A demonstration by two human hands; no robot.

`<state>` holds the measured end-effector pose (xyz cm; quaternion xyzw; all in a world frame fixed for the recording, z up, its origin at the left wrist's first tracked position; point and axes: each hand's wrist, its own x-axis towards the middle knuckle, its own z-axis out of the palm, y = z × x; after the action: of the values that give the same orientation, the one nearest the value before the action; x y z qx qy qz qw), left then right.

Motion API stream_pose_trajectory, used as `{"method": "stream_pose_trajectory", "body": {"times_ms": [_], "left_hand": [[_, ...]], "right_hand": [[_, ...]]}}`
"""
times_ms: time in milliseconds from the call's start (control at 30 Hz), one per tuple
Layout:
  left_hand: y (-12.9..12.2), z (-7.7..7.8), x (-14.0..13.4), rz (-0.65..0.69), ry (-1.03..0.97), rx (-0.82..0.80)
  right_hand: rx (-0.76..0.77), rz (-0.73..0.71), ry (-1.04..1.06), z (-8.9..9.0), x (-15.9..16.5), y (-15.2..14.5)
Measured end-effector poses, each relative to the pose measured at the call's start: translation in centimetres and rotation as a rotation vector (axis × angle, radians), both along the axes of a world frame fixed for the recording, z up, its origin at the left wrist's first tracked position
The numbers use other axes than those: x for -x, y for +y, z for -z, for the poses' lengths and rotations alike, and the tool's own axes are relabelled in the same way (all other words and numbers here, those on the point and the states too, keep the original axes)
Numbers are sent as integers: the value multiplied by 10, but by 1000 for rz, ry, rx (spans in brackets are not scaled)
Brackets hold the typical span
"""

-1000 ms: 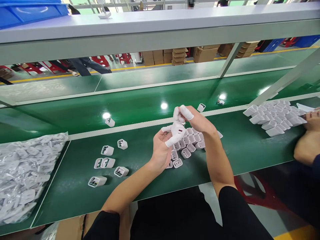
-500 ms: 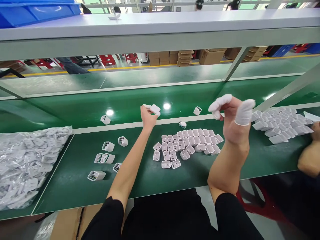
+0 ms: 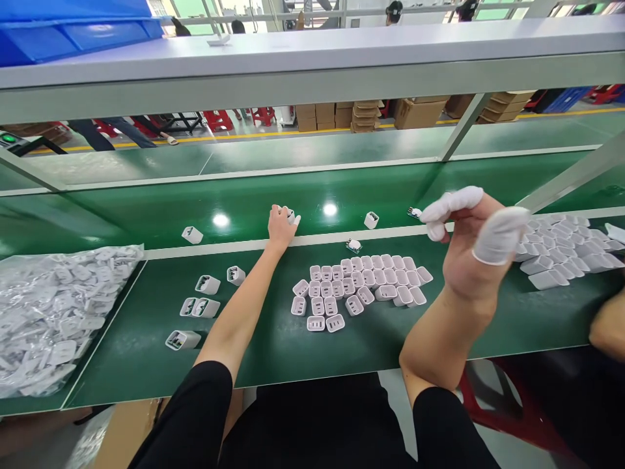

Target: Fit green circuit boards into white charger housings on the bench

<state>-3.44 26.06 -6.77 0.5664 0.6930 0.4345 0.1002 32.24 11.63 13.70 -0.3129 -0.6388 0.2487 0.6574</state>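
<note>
My left hand (image 3: 282, 228), with white cots on its fingers, is closed around a white plastic charger housing (image 3: 291, 215) over the green belt (image 3: 254, 212). The fingers hide much of that housing. My right hand (image 3: 471, 234) is raised, its cotted thumb and fingers apart with nothing between them. Just left of its fingertips is a small circuit board (image 3: 414, 212) on the belt. Another circuit board (image 3: 353, 245) lies at the bench's back edge. Below it, several white housings (image 3: 364, 280) stand in rows, slots showing inside. Left of my forearm are several housings (image 3: 208, 284) with boards inside.
A clear bag of white plastic parts (image 3: 63, 319) covers the bench's left end. More white housings (image 3: 561, 247) are grouped at right, near another person's arm (image 3: 608, 329). Single housings (image 3: 192, 235) ride the belt. A shelf (image 3: 312, 49) with a blue bin (image 3: 78, 32) spans above.
My left hand has turned, hiding more of the housing. The right hand has shifted right, and a circuit board now shows beside it. Housings on the belt have moved left.
</note>
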Motion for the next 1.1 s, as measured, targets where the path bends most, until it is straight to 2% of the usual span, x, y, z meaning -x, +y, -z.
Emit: {"method": "stream_pose_trajectory", "body": {"times_ms": [67,133,267,333,467,667,833,967,1100], "left_hand": [[-6,-9,-5,-60,2,-33],[-16,-20,-13,-83,-33,-80],[-39,-42,-34,34,-251,-193],[-49,-51,-41,107,-333,-225],[-57,-61,-46,208,-410,-211],[-57,-64,-44,236,-509,-84],[-58,-65,-49,316,-527,-39],[-58,-67,-50,336,-550,-4],[-57,-66,-48,333,-556,1]], "right_hand": [[61,6,-133,7,4,15],[206,34,-406,18,12,35],[600,52,-1170,55,34,77],[707,56,-1360,74,45,91],[785,62,-1497,105,61,108],[830,57,-1625,129,69,119],[820,110,-1668,141,68,124],[839,149,-1684,144,65,128],[816,80,-1696,142,61,128]]}}
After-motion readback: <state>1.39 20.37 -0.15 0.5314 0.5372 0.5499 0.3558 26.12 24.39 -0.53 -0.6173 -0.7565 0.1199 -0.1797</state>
